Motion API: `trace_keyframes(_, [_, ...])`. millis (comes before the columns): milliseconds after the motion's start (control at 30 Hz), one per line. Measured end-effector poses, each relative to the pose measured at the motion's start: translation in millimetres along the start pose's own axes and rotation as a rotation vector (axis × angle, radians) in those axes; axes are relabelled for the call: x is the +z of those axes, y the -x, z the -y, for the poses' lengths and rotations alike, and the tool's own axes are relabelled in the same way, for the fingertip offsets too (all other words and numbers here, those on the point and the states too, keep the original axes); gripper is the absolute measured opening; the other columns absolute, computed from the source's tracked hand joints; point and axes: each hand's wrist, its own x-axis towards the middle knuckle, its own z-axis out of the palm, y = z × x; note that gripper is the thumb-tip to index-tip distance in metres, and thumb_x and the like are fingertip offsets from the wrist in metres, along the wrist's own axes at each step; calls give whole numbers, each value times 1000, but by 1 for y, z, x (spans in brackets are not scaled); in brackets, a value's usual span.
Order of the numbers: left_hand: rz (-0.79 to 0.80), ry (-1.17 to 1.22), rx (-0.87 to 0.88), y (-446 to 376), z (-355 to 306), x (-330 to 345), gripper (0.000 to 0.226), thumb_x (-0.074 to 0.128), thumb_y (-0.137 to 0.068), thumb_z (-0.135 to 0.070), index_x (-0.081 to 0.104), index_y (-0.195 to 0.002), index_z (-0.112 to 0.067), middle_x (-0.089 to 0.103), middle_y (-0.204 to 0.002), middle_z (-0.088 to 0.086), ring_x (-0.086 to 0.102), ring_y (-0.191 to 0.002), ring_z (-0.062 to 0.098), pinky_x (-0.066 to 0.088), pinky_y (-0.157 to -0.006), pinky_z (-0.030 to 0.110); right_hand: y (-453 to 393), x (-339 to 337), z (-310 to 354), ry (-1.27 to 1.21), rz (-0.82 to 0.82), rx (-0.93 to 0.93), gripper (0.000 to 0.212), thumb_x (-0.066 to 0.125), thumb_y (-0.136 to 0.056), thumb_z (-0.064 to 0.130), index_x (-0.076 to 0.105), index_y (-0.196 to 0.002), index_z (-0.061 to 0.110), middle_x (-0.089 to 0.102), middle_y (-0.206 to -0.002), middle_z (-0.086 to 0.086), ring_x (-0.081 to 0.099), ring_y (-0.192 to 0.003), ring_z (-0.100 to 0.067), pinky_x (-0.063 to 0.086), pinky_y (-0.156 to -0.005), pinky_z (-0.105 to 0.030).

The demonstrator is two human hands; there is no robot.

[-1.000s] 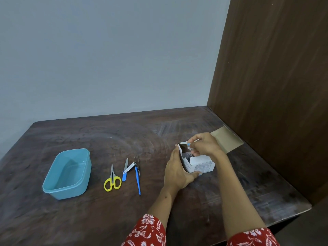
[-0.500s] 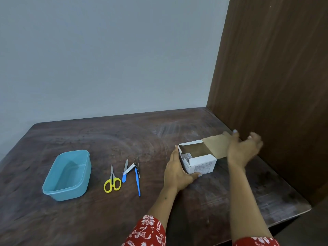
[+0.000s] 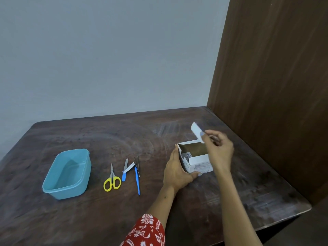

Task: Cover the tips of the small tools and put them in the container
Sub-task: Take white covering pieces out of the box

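Note:
On the dark wooden table [image 3: 124,213] lie yellow-handled scissors [image 3: 112,181], a blue-handled nail file [image 3: 125,170], a silver nail clipper [image 3: 129,168], thin tweezers [image 3: 137,166] and a blue-handled slim tool [image 3: 137,181]. A light blue plastic container [image 3: 66,174] stands to their left. My left hand [image 3: 177,172] grips the left side of a small white cardboard box [image 3: 197,161], whose top is open. Above the box, my right hand [image 3: 219,148] pinches the box's white lid flap [image 3: 196,132] and holds it raised.
A tall brown wooden panel [image 3: 276,86] rises along the table's right edge. A pale grey wall [image 3: 106,59] stands behind the table. The table's front right corner is near my right forearm.
My right hand left the inside of the box, swung out right over the opened lid, and now lifts the lid flap up above the box. My left hand stayed on the box.

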Motion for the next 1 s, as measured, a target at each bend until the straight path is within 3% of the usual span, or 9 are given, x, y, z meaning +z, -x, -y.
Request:
trace_keyframes(133, [7, -3, 4, 0, -1, 1, 121, 82, -45, -55, 19, -145, -28, 37, -146, -14, 38, -131, 5, 42, -104, 36, 14, 8, -12, 246, 172, -160, 16, 78, -71, 13, 73, -84, 20, 61, -98, 7, 60, -85, -4, 42, -74, -3])
trace_keyframes(267, [11, 7, 25, 0, 0, 1, 110, 78, -52, -52, 23, -143, -28, 40, -142, -14, 41, -128, 3, 44, -102, 34, 21, 13, -21, 418, 287, -207, 11, 75, -75, 17, 75, -86, 16, 59, -104, 4, 54, -91, -2, 37, -73, 0])
trace_keyframes(433, [6, 24, 42, -1, 2, 1, 100, 77, -54, -42, 28, -141, -28, 47, -134, -13, 49, -119, 4, 49, -95, 31, 23, 11, -26, 542, 362, -224, 13, 68, -80, 15, 75, -90, 11, 58, -116, -5, 50, -98, -5, 38, -84, -19])
trace_keyframes(567, [8, 47, 42, -1, 2, 1, 99, 74, -54, -44, 28, -141, -27, 46, -137, -10, 48, -122, 6, 48, -97, 35, 25, 10, -26, 588, 402, -236, 15, 65, -82, 13, 74, -93, 10, 58, -116, -6, 55, -106, -15, 40, -85, -21])
trace_keyframes(700, [14, 50, 23, 1, 0, -1, 117, 78, -49, -54, 20, -145, -20, 34, -148, -3, 36, -134, 12, 40, -107, 37, 28, 10, -15, 464, 351, -206, 31, 55, -82, -1, 66, -109, 8, 59, -116, -4, 55, -103, -14, 47, -87, -27])
trace_keyframes(767, [38, 65, 16, 4, -3, -4, 131, 84, -49, -50, 7, -149, -15, 21, -155, 0, 24, -141, 13, 28, -113, 31, 30, 10, -6, 370, 321, -151, 42, 47, -84, -8, 59, -120, 9, 60, -119, -5, 53, -105, -10, 52, -89, -36])
trace_keyframes(833, [58, 67, 21, 9, -4, -10, 136, 88, -52, -42, -3, -149, -11, 7, -158, 0, 9, -144, 13, 17, -110, 22, 30, 10, 1, 273, 288, -103, 44, 43, -87, -9, 56, -123, 14, 62, -118, -2, 55, -106, -8, 53, -89, -36])
trace_keyframes(900, [38, 37, 50, 16, -5, -21, 131, 87, -57, -37, -3, -148, -10, 3, -157, -2, 5, -144, 10, 12, -108, 17, 29, 12, 8, 199, 261, -73, 39, 45, -90, -6, 58, -117, 18, 65, -109, 5, 60, -101, -5, 51, -87, -28])
trace_keyframes(1000, [-59, -52, 124, 28, -7, -44, 108, 79, -69, -30, 9, -148, -9, 14, -154, -1, 12, -141, 7, 12, -106, 14, 35, 22, 18, 36, 266, 8, 24, 52, -92, -1, 64, -98, 19, 69, -93, 6, 66, -84, -6, 53, -76, -20])
